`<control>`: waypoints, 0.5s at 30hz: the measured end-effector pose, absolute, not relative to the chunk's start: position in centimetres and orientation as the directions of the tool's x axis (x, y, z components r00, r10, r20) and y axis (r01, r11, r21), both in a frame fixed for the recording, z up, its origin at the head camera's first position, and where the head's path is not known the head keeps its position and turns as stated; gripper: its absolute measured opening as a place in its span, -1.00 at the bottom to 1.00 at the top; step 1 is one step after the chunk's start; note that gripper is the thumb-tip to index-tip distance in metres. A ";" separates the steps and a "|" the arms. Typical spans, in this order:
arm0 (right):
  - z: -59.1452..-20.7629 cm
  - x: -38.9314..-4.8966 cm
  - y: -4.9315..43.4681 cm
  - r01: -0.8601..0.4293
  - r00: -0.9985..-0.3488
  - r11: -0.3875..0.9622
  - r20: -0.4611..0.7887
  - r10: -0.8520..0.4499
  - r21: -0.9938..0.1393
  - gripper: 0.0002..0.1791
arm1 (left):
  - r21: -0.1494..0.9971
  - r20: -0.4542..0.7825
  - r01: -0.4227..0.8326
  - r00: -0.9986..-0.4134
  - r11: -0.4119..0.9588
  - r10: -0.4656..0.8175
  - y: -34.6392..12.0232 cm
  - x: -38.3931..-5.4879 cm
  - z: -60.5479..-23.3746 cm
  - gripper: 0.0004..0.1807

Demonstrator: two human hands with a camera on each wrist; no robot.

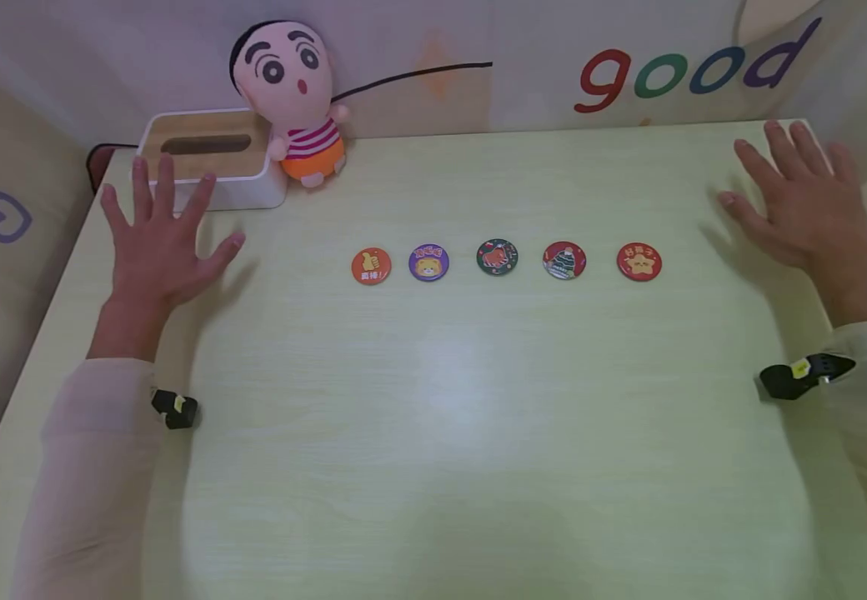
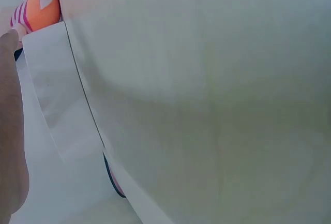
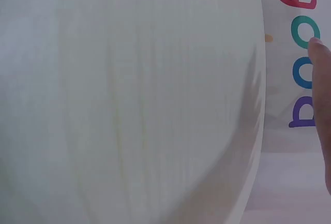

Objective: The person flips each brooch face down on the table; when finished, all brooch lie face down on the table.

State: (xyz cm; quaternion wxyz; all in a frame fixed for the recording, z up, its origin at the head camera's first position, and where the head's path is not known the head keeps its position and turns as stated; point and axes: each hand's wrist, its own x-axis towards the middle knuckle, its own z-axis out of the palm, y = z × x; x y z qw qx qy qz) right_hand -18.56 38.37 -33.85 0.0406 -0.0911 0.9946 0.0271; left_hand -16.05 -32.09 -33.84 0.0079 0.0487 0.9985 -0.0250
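Note:
My left hand (image 1: 159, 254) is spread palm down over the table's left side, its fingertips overlapping the front of a white tissue box (image 1: 261, 193) in the head view. Far to the right, my right hand (image 1: 812, 204) is also spread, near the table's back right corner, with nothing in it. Between the hands several round badges lie in a row: an orange thumbs-up badge (image 1: 370, 266), a purple bear badge (image 1: 429, 262), a dark green badge (image 1: 497, 257), a red badge with a green hat or tree (image 1: 564, 260) and a red star badge (image 1: 639, 262).
A plush doll (image 1: 312, 137) in a striped top and orange shorts leans against the tissue box's right side. Behind the pale table (image 1: 448, 433) stands a fabric backdrop with the coloured word "good" (image 1: 696, 73). Small black devices (image 1: 176, 408) are fixed at both wrists.

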 end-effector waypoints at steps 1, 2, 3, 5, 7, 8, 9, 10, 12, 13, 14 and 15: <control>-33.7 -18.5 38.2 -0.188 -0.979 0.981 -0.084 -0.183 0.052 -0.14 | -0.052 -0.015 0.101 -0.995 0.993 0.101 -32.0 -16.0 -33.9 -0.07; -33.7 -18.5 38.0 -0.194 -0.979 0.979 -0.084 -0.188 0.059 -0.14 | -0.056 -0.011 0.107 -0.994 0.993 0.106 -31.9 -15.9 -33.9 -0.08; -33.6 -18.5 37.8 -0.199 -0.978 0.978 -0.085 -0.193 0.068 -0.14 | -0.057 -0.005 0.113 -0.994 0.992 0.113 -31.8 -15.8 -33.9 -0.08; -33.5 -18.4 37.4 -0.212 -0.975 0.974 -0.088 -0.205 0.085 -0.14 | -0.068 0.004 0.127 -0.992 0.990 0.128 -31.6 -15.7 -33.9 -0.09; -33.5 -18.5 37.0 -0.229 -0.971 0.969 -0.089 -0.221 0.096 -0.16 | -0.082 0.011 0.143 -0.989 0.986 0.144 -31.3 -15.5 -33.7 -0.10; -33.6 -18.5 36.8 -0.238 -0.969 0.966 -0.086 -0.230 0.097 -0.17 | -0.088 0.017 0.153 -0.988 0.984 0.155 -31.1 -15.4 -33.7 -0.11; -33.6 -18.5 36.6 -0.247 -0.967 0.964 -0.084 -0.239 0.098 -0.17 | -0.091 0.022 0.163 -0.986 0.982 0.166 -31.0 -15.3 -33.6 -0.11; -33.7 -18.6 36.5 -0.256 -0.965 0.962 -0.081 -0.248 0.099 -0.17 | -0.095 0.032 0.177 -0.983 0.980 0.181 -30.8 -15.2 -33.6 -0.11; -33.8 -18.5 36.1 -0.270 -0.962 0.957 -0.071 -0.264 0.104 -0.18 | -0.099 0.067 0.211 -0.974 0.972 0.218 -30.5 -15.0 -33.6 -0.11; -33.8 -18.5 35.9 -0.277 -0.960 0.955 -0.065 -0.271 0.108 -0.18 | -0.102 0.083 0.228 -0.968 0.968 0.237 -30.3 -14.9 -33.7 -0.11; -33.8 -18.4 35.7 -0.284 -0.958 0.952 -0.059 -0.279 0.114 -0.18 | -0.107 0.096 0.244 -0.962 0.964 0.254 -30.1 -14.8 -33.7 -0.12; -33.8 -18.3 35.5 -0.292 -0.956 0.949 -0.052 -0.287 0.121 -0.19 | -0.114 0.110 0.260 -0.956 0.959 0.272 -30.0 -14.8 -33.7 -0.10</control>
